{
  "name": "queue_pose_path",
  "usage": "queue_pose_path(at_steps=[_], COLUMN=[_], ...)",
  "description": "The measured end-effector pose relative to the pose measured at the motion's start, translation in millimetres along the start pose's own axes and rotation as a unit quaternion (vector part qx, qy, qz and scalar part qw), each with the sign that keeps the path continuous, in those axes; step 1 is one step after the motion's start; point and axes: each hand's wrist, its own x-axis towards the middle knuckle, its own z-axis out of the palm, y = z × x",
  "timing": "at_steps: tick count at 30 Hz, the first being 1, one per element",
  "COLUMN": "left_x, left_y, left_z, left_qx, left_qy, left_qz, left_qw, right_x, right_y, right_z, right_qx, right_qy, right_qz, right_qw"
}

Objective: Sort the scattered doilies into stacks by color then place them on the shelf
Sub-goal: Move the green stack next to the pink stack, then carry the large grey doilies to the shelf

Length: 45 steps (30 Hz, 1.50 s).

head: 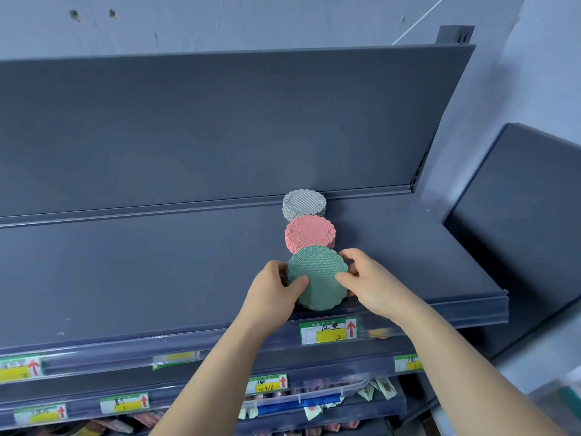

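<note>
Shop — shelf (188,278) price tags (328,331)

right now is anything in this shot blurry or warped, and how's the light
Head view: the wide lens bows the front edge of the shelf; the green stack, left hand and right hand are sharp; the rail right of the price tag is smeared; light is soft and even, no glare.

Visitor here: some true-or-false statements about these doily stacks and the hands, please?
1. The shelf carries a grey stack, a pink stack and a green stack. True.
2. The grey stack sits nearest the front edge. False: the green stack does; grey is at the back.
3. The left hand and right hand both hold the green stack. True.
4. The pink stack lies on a lower shelf. False: it sits between the other two.
</note>
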Motion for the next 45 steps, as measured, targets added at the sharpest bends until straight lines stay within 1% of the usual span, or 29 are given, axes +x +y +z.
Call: queue_pose_path(at_steps=[6, 9, 15, 19, 23, 30, 35, 37, 40, 42, 45], left_x=[7, 9, 8, 8, 6, 0, 1, 3, 0, -7, -20], left_y=[4, 4, 2, 2, 4, 7, 3, -1, -4, -4, -7], left_z=[2, 3, 3, 0, 1, 1, -2, -2, -12, -24, -51], left_qx=[0.078, 0.098, 0.069, 0.060, 0.054, 0.033, 0.036, 0.055, 0.133, 0.195, 0.246], left_qy=[0.010, 0.024, 0.066, 0.078, 0.075, 0.083, 0.074, 0.079, 0.101, 0.128, 0.180], left_qz=[-0.026, -0.041, -0.028, -0.016, -0.011, 0.000, 0.004, 0.010, 0.018, 0.041, 0.085], left_qw=[0.997, 0.994, 0.995, 0.995, 0.996, 0.996, 0.997, 0.995, 0.986, 0.972, 0.948], right_x=[11, 13, 12, 8, 8, 14, 9, 4, -4, -6, -3], right_y=[0, 0, 2, 1, 2, 8, 2, -4, -19, -37, -68], right_z=[5, 6, 11, 12, 13, 13, 13, 12, 9, 11, 27], right_qx=[-0.044, -0.059, -0.064, -0.069, -0.064, -0.055, -0.097, -0.154, -0.233, -0.242, -0.237], right_qy=[0.014, 0.019, 0.046, 0.067, 0.086, 0.091, 0.093, 0.094, 0.110, 0.129, 0.126], right_qz=[0.026, 0.027, 0.023, 0.015, 0.021, 0.019, 0.020, 0.007, -0.059, -0.115, -0.194], right_qw=[0.999, 0.998, 0.997, 0.995, 0.994, 0.994, 0.991, 0.984, 0.964, 0.955, 0.944])
